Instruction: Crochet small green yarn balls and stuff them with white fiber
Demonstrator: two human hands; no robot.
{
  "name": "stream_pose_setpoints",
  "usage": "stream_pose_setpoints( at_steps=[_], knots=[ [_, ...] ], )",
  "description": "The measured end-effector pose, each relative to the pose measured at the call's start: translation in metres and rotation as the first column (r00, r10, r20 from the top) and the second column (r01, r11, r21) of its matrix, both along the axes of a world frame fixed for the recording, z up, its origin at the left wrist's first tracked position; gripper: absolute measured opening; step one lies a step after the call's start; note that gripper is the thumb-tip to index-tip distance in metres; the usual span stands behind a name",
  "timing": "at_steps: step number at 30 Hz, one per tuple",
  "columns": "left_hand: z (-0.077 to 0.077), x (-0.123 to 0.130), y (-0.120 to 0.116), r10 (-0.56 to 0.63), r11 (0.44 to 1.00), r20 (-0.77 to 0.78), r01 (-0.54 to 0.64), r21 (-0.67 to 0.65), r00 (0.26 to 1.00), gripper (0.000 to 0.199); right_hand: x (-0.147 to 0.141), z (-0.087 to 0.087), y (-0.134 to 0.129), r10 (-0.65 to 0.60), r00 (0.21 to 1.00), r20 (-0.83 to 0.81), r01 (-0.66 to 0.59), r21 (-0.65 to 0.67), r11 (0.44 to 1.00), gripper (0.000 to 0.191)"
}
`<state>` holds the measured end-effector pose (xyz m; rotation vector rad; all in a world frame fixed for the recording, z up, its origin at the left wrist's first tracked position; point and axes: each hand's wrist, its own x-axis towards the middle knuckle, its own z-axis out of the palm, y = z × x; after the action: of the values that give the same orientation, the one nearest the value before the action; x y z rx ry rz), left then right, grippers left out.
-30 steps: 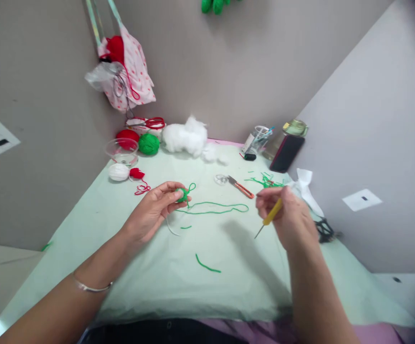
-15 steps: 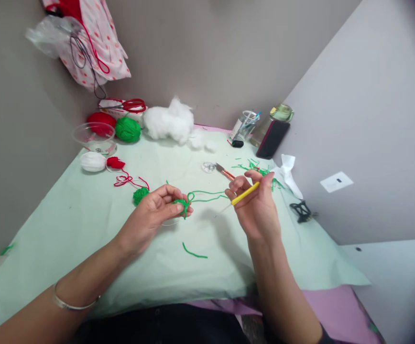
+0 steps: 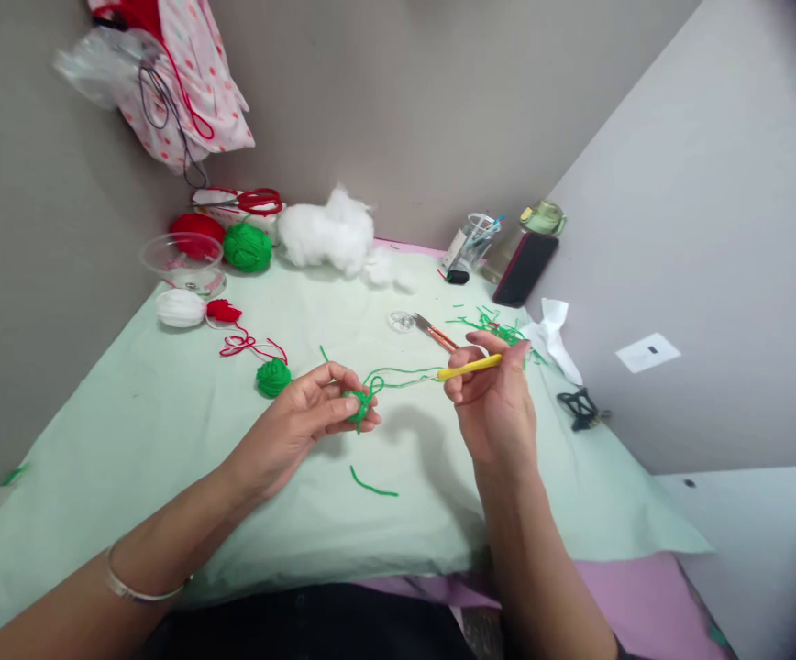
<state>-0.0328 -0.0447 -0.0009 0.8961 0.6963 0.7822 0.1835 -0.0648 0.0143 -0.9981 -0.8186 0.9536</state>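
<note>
Between thumb and fingers, my left hand [image 3: 308,408] pinches a small green crochet piece [image 3: 359,405] with a loop standing up at its right side. Green yarn [image 3: 404,376] runs from the piece toward my right hand [image 3: 498,399]. That hand is raised, palm partly up, its fingers closed on a crochet hook with a yellow handle [image 3: 470,368]; the thin hook end is hard to make out against the yarn. A small green yarn ball [image 3: 273,378] lies just left of my left hand. A cut green strand [image 3: 373,483] rests on the cloth nearer me.
Snips [image 3: 434,332] and green yarn scraps [image 3: 489,323] lie behind my right hand. White stuffing [image 3: 326,231], a larger green yarn ball [image 3: 248,247] and a clear tub [image 3: 184,266] stand at the back left. A phone [image 3: 525,269] leans at the back right.
The hook in my right hand has swung from pointing down-left to nearly level, close to the yarn. My left hand has shifted slightly right and down with the green piece.
</note>
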Motion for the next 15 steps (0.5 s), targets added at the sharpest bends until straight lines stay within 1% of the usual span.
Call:
stream_pose_setpoints(
  at_steps=[3, 7, 9, 10, 12, 14, 15],
  knots=[
    [-0.001, 0.000, -0.001, -0.013, 1.000, 0.008, 0.013, 0.008, 1.000, 0.015, -0.003, 0.001, 0.000, 0.013, 1.000, 0.021, -0.013, 0.006, 1.000, 0.045],
    [-0.002, 0.000, -0.001, -0.022, 1.000, 0.007, 0.022, 0.015, 1.000, 0.013, -0.009, 0.000, 0.000, 0.041, 0.997, 0.065, -0.040, -0.021, 0.999, 0.049],
    [-0.002, 0.001, -0.002, -0.026, 1.000, 0.006, 0.026, 0.016, 1.000, 0.014, -0.011, -0.001, 0.000, 0.060, 0.996, 0.061, -0.058, -0.032, 0.998, 0.050],
    [-0.002, 0.001, -0.002, -0.028, 1.000, 0.008, 0.028, 0.013, 1.000, 0.014, -0.013, -0.001, -0.001, 0.076, 0.996, 0.054, -0.075, -0.034, 0.997, 0.048],
    [-0.001, 0.002, -0.003, -0.024, 1.000, 0.013, 0.024, -0.003, 1.000, 0.017, -0.016, -0.002, -0.002, 0.121, 0.992, 0.047, -0.119, -0.029, 0.992, 0.036],
    [-0.001, 0.003, -0.004, 0.001, 1.000, 0.022, 0.000, -0.030, 1.000, 0.019, -0.018, -0.004, -0.004, 0.167, 0.984, 0.063, -0.166, -0.023, 0.986, 0.023],
    [-0.001, 0.003, -0.004, 0.019, 0.999, 0.027, -0.018, -0.044, 0.999, 0.019, -0.019, -0.005, -0.006, 0.187, 0.979, 0.082, -0.185, -0.026, 0.982, 0.021]
  ],
)
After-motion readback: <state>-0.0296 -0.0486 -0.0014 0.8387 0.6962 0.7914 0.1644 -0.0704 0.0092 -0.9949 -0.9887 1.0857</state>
